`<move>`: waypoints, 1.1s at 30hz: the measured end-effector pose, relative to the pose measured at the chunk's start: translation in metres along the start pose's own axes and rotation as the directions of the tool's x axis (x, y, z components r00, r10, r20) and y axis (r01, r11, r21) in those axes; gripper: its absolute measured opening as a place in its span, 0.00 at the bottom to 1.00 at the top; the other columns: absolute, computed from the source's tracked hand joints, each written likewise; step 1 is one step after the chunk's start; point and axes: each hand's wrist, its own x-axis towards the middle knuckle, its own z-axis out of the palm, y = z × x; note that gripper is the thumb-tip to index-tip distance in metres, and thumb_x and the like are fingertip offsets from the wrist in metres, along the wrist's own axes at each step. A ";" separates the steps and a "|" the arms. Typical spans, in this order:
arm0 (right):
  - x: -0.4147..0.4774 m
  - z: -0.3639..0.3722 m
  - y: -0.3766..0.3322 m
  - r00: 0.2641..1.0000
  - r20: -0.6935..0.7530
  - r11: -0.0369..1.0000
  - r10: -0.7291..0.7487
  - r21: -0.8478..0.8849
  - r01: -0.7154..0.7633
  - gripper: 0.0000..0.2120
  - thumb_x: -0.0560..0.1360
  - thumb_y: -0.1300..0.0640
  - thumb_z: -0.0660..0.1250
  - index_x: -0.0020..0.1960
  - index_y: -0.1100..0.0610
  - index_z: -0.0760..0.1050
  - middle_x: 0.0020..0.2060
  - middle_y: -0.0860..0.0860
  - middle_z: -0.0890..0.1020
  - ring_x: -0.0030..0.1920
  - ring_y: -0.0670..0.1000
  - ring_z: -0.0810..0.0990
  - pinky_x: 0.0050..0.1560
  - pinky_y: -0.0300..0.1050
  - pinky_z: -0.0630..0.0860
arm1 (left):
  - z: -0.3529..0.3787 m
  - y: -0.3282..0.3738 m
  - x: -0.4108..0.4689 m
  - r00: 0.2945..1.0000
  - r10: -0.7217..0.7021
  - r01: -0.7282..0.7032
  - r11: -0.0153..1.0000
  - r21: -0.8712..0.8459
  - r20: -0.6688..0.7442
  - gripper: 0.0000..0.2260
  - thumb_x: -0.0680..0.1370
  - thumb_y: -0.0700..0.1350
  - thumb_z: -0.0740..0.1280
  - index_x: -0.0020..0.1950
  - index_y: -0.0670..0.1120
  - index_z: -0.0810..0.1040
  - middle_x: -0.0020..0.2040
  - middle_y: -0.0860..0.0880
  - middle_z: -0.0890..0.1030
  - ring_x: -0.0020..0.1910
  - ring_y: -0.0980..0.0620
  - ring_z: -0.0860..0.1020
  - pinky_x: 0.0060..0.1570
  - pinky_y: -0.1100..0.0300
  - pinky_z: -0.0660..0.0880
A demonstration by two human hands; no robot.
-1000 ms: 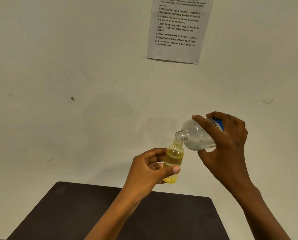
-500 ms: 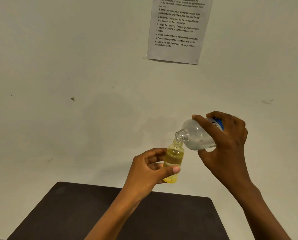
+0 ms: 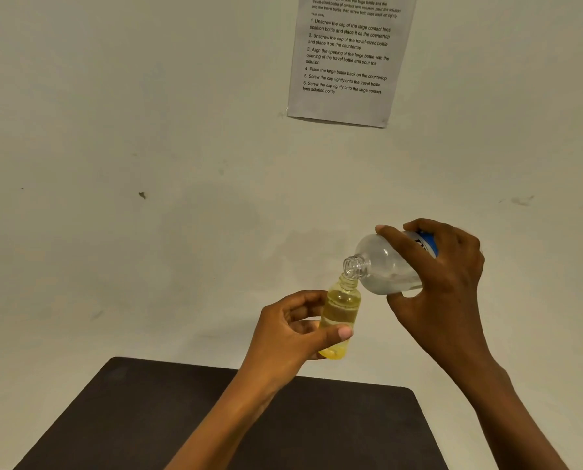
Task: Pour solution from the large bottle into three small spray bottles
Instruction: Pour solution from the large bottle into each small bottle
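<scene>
My right hand point(image 3: 442, 286) grips a clear large bottle point(image 3: 383, 266) with a blue label, tipped on its side so that its open neck points down-left. The neck sits right over the mouth of a small yellow-tinted bottle point(image 3: 340, 310). My left hand point(image 3: 290, 330) holds that small bottle upright between thumb and fingers, in the air above the table's far edge. The small bottle has no spray cap on and holds liquid to roughly mid-height. The other small bottles and the caps are out of view.
A dark table top point(image 3: 317, 432) lies below my forearms. Behind it is a pale wall with a printed instruction sheet point(image 3: 347, 56) taped high up.
</scene>
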 end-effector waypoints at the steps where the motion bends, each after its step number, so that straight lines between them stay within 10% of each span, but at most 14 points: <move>1: 0.000 0.000 0.000 1.000 0.001 1.000 0.001 0.000 -0.001 0.41 0.56 0.66 0.79 0.64 0.47 0.66 0.57 0.59 0.74 0.60 0.57 0.64 0.57 0.50 0.61 | 0.000 0.000 0.000 1.000 -0.003 0.003 1.000 -0.002 0.000 0.16 0.66 0.42 0.75 0.47 0.58 0.76 0.46 0.57 0.81 0.44 0.56 0.83 0.37 0.63 0.80; 33: -0.001 0.003 0.001 1.000 0.013 1.000 0.003 0.000 -0.003 0.41 0.57 0.66 0.79 0.64 0.47 0.66 0.57 0.58 0.74 0.60 0.57 0.63 0.58 0.50 0.61 | -0.001 -0.006 0.004 1.000 -0.029 0.029 1.000 -0.002 0.004 0.17 0.66 0.41 0.75 0.50 0.55 0.77 0.49 0.52 0.82 0.45 0.53 0.83 0.38 0.60 0.81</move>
